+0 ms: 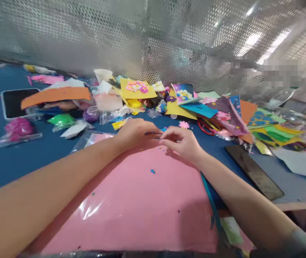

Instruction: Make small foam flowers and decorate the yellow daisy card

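Observation:
My left hand [136, 133] and my right hand [182, 143] meet at the far edge of a pink sheet [131, 211] under clear plastic. The fingertips of both hands come together around something small; a bit of blue [164, 129] shows just behind them. My left fingers are stretched toward the right ones, and my right thumb and fingers are bent inward. What they hold is too small to make out. A small blue piece [153, 171] and several tiny coloured bits lie on the sheet. A pink paper flower [184, 124] lies beyond my right hand.
Paper and foam scraps line the back, beside a yellow card [136, 89] with flowers. Red-handled scissors [205, 127] and a dark flat bar [253, 172] lie right. Bagged magenta clay [19, 129], green clay [61, 120] and a phone [15, 104] are left. A perforated metal wall [88, 39] stands behind.

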`<state>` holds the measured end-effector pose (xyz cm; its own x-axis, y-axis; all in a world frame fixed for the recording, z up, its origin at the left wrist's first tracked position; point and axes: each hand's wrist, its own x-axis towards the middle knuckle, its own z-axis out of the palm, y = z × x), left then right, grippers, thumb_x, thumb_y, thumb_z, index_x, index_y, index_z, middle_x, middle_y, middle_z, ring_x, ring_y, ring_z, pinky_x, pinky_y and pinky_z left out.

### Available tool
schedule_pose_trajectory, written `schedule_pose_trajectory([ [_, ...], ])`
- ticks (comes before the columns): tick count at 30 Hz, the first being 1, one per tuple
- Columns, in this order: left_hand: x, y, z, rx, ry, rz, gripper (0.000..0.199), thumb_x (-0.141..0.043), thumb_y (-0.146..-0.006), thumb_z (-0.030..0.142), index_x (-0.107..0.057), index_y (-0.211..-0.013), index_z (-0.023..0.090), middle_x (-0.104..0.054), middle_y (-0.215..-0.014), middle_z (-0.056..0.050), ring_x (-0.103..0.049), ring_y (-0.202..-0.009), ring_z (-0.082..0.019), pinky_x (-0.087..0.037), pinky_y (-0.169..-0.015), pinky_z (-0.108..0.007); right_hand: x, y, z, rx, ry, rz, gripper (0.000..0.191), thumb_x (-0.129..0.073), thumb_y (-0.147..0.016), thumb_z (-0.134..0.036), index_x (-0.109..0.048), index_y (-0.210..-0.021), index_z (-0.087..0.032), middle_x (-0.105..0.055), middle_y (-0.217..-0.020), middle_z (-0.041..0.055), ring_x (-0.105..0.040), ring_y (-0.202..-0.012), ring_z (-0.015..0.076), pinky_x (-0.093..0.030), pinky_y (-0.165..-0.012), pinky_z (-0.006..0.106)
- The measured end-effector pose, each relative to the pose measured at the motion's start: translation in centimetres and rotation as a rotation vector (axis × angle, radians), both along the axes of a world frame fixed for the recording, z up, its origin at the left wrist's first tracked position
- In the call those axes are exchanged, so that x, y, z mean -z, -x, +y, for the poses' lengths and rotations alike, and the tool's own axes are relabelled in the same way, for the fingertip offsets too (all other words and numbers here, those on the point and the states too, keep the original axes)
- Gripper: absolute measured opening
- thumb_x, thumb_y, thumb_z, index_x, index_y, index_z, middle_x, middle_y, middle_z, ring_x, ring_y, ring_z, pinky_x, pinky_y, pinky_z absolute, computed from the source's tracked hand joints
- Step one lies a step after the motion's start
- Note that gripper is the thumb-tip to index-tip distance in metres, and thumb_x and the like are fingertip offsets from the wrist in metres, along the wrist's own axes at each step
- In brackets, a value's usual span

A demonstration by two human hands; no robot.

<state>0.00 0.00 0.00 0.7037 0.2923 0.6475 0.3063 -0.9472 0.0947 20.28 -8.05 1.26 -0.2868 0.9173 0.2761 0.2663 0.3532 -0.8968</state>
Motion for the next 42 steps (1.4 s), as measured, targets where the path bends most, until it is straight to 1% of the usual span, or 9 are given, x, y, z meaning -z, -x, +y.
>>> schedule_pose_trajectory([
  [3, 0.1, -0.1, 0.2, -0.009, 0.042, -0.025, 0.031, -0.05, -0.104, 0.034, -0.077, -0.114, 0.023, -0.082, -0.099, -0.001, -0.075, -0.076, -0.013, -0.047, -0.065, -0.022, -0.3, -0.4, 0.4, -0.019, -0.153, -0.064, 0.008, -0.073, -0.082, -0.028, -0.074, -0.08, -0.021, -0.066, -0.082, 0.0001, -0.057, -0.059, 0.0083, -0.047, -0.051, 0.023],
  [6, 0.2, -0.3, 0.1, -0.026, 0.054, -0.041, 0.035, -0.047, -0.106, 0.037, -0.074, -0.122, 0.022, -0.082, -0.1, -0.002, -0.075, -0.077, -0.014, -0.048, -0.065, -0.022, -0.5, -0.5, 0.2, -0.098, -0.181, -0.146, 0.011, -0.071, -0.085, -0.028, -0.074, -0.079, -0.02, -0.067, -0.078, 0.0005, -0.057, -0.064, 0.0098, -0.045, -0.057, 0.024],
  [9, 0.3, -0.3, 0.0, -0.031, 0.056, -0.025, 0.034, -0.048, -0.106, 0.039, -0.077, -0.115, 0.024, -0.081, -0.1, -0.001, -0.075, -0.081, -0.014, -0.049, -0.068, -0.023, -0.8, -0.4, -0.4, -0.22, -0.121, -0.268, 0.01, -0.076, -0.081, -0.027, -0.072, -0.076, -0.019, -0.066, -0.071, -0.0009, -0.056, -0.065, 0.0103, -0.043, -0.059, 0.024],
  [14, 0.2, -0.2, -0.1, -0.018, 0.074, -0.036, 0.022, -0.063, -0.098, 0.037, -0.08, -0.095, 0.025, -0.081, -0.089, 0.001, -0.073, -0.078, -0.014, -0.048, -0.068, -0.024, -1.5, -0.3, -1.5, -0.375, -0.032, -0.433, 0.01, -0.075, -0.084, -0.03, -0.075, -0.081, -0.021, -0.072, -0.079, 0.0, -0.059, -0.07, 0.0112, -0.044, -0.064, 0.025],
  [20, 0.1, -0.2, -0.1, -0.02, 0.132, -0.048, 0.013, -0.07, -0.092, 0.033, -0.079, -0.088, 0.024, -0.08, -0.084, 0.002, -0.072, -0.075, -0.014, -0.047, -0.068, -0.024, -2.0, 0.0, -1.9, -0.399, -0.004, -0.619, 0.005, -0.074, -0.083, -0.027, -0.076, -0.084, -0.022, -0.068, -0.075, -0.0031, -0.057, -0.071, 0.0102, -0.042, -0.068, 0.025],
  [24, 0.1, -0.3, -0.1, 0.018, 0.138, -0.033, 0.018, -0.064, -0.097, 0.033, -0.08, -0.095, 0.025, -0.081, -0.092, 0.001, -0.074, -0.08, -0.015, -0.048, -0.069, -0.024, -1.8, 0.0, -1.8, -0.379, -0.026, -0.646, 0.011, -0.077, -0.082, -0.032, -0.074, -0.08, -0.021, -0.065, -0.072, -0.0046, -0.054, -0.067, 0.0095, -0.041, -0.068, 0.025],
  [28, 0.4, -0.4, 0.0, 0.0, 0.164, -0.033, 0.021, -0.059, -0.099, 0.031, -0.079, -0.103, 0.024, -0.081, -0.101, 0.0, -0.075, -0.087, -0.016, -0.051, -0.074, -0.024, -1.6, 0.1, -1.7, -0.412, -0.062, -0.619, 0.007, -0.072, -0.086, -0.026, -0.076, -0.087, -0.021, -0.067, -0.074, -0.003, -0.055, -0.071, 0.0106, -0.041, -0.07, 0.025],
  [35, 0.3, -0.3, 0.0, -0.028, 0.147, 0.034, 0.016, -0.065, -0.096, 0.03, -0.08, -0.099, 0.026, -0.082, -0.096, 0.002, -0.076, -0.084, -0.017, -0.051, -0.072, -0.026, -1.5, 0.2, -1.8, -0.384, 0.013, -0.641, 0.014, -0.077, -0.083, -0.036, -0.076, -0.085, -0.022, -0.065, -0.072, -0.0055, -0.054, -0.067, 0.0087, -0.04, -0.071, 0.025],
  [42, 0.1, -0.4, -0.2, -0.037, 0.155, 0.054, 0.016, -0.066, -0.095, 0.029, -0.081, -0.098, 0.026, -0.082, -0.095, 0.001, -0.075, -0.084, -0.017, -0.051, -0.072, -0.025, -1.3, 0.5, -1.8, -0.35, -0.016, -0.676, 0.016, -0.078, -0.082, -0.035, -0.073, -0.079, -0.021, -0.064, -0.069, -0.0069, -0.053, -0.065, 0.0079, -0.038, -0.073, 0.025],
])
